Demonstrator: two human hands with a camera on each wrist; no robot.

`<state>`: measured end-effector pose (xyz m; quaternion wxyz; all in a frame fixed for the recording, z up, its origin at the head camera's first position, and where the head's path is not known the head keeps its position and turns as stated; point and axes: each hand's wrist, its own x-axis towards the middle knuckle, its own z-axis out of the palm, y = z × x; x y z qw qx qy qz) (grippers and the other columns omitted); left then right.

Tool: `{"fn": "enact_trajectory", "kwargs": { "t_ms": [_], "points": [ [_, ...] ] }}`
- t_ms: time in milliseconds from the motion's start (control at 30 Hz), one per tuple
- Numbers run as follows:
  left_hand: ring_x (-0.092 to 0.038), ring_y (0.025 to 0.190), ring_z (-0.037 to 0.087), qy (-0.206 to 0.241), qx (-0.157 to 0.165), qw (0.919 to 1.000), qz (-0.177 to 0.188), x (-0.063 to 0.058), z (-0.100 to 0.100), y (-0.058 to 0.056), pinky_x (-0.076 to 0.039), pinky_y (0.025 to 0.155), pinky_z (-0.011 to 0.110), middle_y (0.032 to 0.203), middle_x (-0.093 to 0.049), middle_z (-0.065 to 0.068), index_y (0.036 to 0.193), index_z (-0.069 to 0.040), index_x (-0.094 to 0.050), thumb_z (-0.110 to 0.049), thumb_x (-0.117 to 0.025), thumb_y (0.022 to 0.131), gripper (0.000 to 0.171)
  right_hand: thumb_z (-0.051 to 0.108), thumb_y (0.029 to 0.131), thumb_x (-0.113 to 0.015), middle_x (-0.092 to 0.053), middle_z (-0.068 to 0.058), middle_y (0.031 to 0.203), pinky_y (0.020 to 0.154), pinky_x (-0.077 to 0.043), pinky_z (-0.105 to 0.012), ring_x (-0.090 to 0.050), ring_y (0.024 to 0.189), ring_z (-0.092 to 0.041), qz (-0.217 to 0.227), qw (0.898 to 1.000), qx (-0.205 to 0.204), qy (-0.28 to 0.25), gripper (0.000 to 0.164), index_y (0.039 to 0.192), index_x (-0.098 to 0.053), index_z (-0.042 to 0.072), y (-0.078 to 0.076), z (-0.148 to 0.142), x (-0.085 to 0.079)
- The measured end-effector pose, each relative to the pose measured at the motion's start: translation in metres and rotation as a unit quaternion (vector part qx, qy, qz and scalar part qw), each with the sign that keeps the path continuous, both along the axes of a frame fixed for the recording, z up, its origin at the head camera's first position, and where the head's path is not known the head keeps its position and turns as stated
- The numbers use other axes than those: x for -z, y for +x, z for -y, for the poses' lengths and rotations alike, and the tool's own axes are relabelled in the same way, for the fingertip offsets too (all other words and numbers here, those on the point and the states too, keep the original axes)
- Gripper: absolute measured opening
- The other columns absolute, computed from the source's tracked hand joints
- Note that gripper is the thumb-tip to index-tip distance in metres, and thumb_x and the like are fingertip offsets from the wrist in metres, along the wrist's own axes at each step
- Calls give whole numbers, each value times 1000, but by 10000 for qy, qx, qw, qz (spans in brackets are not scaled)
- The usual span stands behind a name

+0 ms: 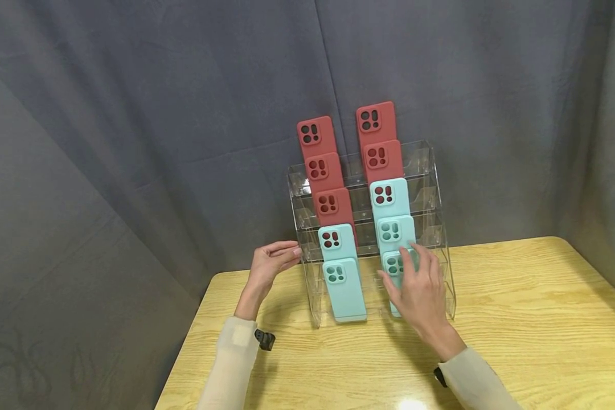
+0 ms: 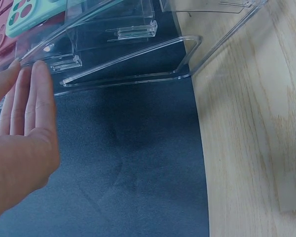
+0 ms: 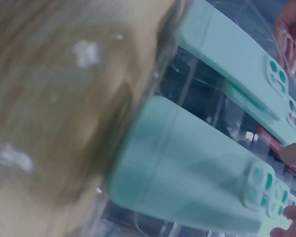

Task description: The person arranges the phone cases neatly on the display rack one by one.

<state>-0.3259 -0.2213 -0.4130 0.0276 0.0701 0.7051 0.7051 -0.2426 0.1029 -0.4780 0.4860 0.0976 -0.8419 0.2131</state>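
A clear tiered display rack (image 1: 315,302) holds two columns of phone cases. Red cases (image 1: 333,205) fill the upper tiers and mint-green cases (image 1: 347,296) the lower ones. At the rack's left side edge is my left hand (image 1: 269,263), its fingers straight and its thumb tip close to them; the left wrist view shows these fingertips right at the clear panel. My right hand (image 1: 419,290) is spread in front of the lowest right mint case (image 3: 187,168), fingers and thumb apart, overlapping its camera cutouts in the head view. Only fingertips (image 3: 293,212) of that hand show in the right wrist view.
The rack stands on a light wooden table (image 1: 517,319), near its back edge. Dark grey curtains (image 1: 184,114) hang behind and to the left. Small black devices (image 1: 265,340) are worn at both wrists, beside pale sleeves.
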Motion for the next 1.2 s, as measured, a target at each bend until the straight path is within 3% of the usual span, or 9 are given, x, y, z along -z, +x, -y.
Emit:
{"fn": "enact_trajectory", "kwargs": {
  "t_ms": [200,400,600,700,800,867,933,1100,1200],
  "points": [
    [-80,96,14,-4,-8,10000,-19,2,0,-1,-63,94,33,103,-82,4,127,6,-71,-5,-78,94,35,57,101,-62,-61,-36,117,99,-47,-64,-55,114,-55,-500,9970,-346,-470,75,125,-62,-14,0,-16,-17],
    [-80,92,14,-20,6,10000,-47,2,0,-1,-64,91,34,100,-82,2,127,6,-70,-5,-78,94,35,60,103,-57,-65,-37,117,103,-44,-63,-55,118,-55,-462,9938,-524,-865,79,126,-60,-16,-1,-47,-33],
    [-80,87,15,-357,-18,9993,-68,1,9,-2,-65,89,35,101,-82,7,128,3,-71,-7,-77,95,35,40,93,-77,-63,-37,124,103,-42,-66,-52,122,-56,-81,9925,-628,-1048,70,131,-58,-15,-1,-86,-41],
    [-79,85,14,-714,-137,9972,-148,0,16,-2,-65,87,35,100,-81,9,125,2,-73,-9,-77,96,32,36,88,-82,-61,-35,128,103,-39,-66,-49,125,-55,354,9915,-708,-1029,75,137,-54,-14,1,-106,-46],
    [-78,85,15,-1288,-290,9906,-364,-4,24,-2,-65,89,39,103,-80,12,122,-1,-75,-14,-77,96,29,42,88,-82,-56,-34,138,105,-36,-69,-44,132,-55,1110,9857,-744,-1026,86,148,-46,-10,2,-124,-53],
    [-77,89,18,-1920,-409,9788,-590,-7,29,-2,-65,89,41,106,-79,13,122,-6,-76,-20,-78,97,29,46,90,-80,-48,-35,148,109,-32,-73,-37,139,-57,1687,9785,-709,-955,96,157,-36,-6,1,-137,-58],
    [-76,97,22,-2732,-488,9569,-855,-10,32,-1,-63,91,45,114,-77,13,125,-11,-76,-25,-77,97,32,50,91,-77,-38,-37,157,115,-22,-79,-28,146,-59,2193,9703,-627,-807,104,163,-24,-4,-2,-149,-62],
    [-62,129,41,-4584,-343,8763,-1442,-17,35,-1,-53,104,58,145,-60,19,143,-12,-64,-39,-72,100,51,60,89,-75,-24,-41,163,115,7,-86,-7,155,-63,2765,9599,-293,-359,120,167,-8,-1,-15,-180,-71],
    [-51,139,47,-5272,-226,8341,-1604,-19,35,-2,-47,110,65,156,-47,23,152,-10,-54,-45,-68,102,62,64,88,-75,-20,-41,165,112,11,-87,0,155,-65,2950,9553,-153,-123,125,168,-3,-1,-21,-195,-73]
  ]
}}
